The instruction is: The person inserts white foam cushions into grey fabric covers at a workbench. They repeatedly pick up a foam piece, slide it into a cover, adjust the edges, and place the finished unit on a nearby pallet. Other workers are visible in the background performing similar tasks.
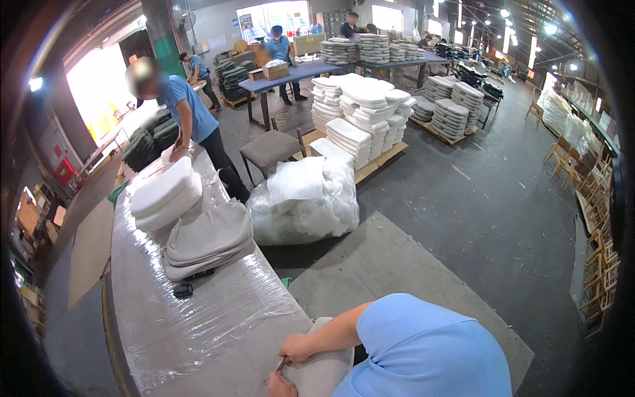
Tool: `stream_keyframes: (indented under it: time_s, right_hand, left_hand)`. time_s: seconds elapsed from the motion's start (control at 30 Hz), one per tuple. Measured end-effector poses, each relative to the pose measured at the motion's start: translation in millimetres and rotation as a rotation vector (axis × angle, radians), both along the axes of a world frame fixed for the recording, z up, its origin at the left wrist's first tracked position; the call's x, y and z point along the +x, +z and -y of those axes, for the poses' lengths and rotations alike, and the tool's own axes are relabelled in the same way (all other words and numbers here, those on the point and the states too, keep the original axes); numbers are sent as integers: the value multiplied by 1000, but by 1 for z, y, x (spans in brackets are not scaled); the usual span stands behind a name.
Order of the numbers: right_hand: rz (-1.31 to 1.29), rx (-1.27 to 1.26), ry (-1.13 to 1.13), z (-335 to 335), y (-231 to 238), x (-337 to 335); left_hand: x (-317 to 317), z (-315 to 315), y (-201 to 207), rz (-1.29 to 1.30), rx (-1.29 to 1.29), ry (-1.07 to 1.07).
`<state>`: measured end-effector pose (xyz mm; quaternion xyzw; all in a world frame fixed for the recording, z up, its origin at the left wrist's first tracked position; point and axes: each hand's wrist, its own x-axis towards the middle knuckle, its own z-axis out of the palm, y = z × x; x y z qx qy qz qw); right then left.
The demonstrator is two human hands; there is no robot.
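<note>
At the near end of a plastic-wrapped worktable [198,317], the left hand [281,386] rests on a grey seat cover [324,367]. The right hand [296,347] is pinched around what may be a small tool [282,363]; the left hand's grip cannot be told.

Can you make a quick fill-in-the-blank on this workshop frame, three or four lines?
1. The long table is covered with clear ____ film.
2. The right hand and left hand work on a ____ fabric cover.
3. The stack of grey covers lies beside a stack of ____ foam pads.
4. A co-worker at the table's far end wears a ____ shirt.

Missing words: plastic; grey; white; blue
</note>
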<state>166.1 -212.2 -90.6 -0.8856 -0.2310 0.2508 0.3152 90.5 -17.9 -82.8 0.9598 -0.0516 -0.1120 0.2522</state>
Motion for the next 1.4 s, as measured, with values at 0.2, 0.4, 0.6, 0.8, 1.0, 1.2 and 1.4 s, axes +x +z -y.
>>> stream_keyframes:
  time_s: [0.2, 0.4, 0.6, 0.8, 1.0, 1.2, 1.4]
  right_hand:
    - [81, 67, -72, 3, -9, -5]
    - [89, 66, -26, 3, -19, 2]
    - [124, 111, -36, 5, -18, 2]
    - [123, 97, -38, 5, -12, 3]
    - [86, 65, -27, 3, -15, 5]
    - [71, 92, -41, 1, -17, 8]
    - [63, 86, -59, 1, -15, 7]
  left_hand:
    - [-1, 3, -10, 22, 94, -16]
    - [8, 3, -13, 134, 97, -64]
    - [25, -11, -6, -121, -164, -53]
    - [34, -27, 2, -356, -209, -59]
    - [18, -15, 1, -158, -7, -8]
    - [19, -16, -8, -158, 77, -6]
    - [21, -18, -18, -134, 82, -36]
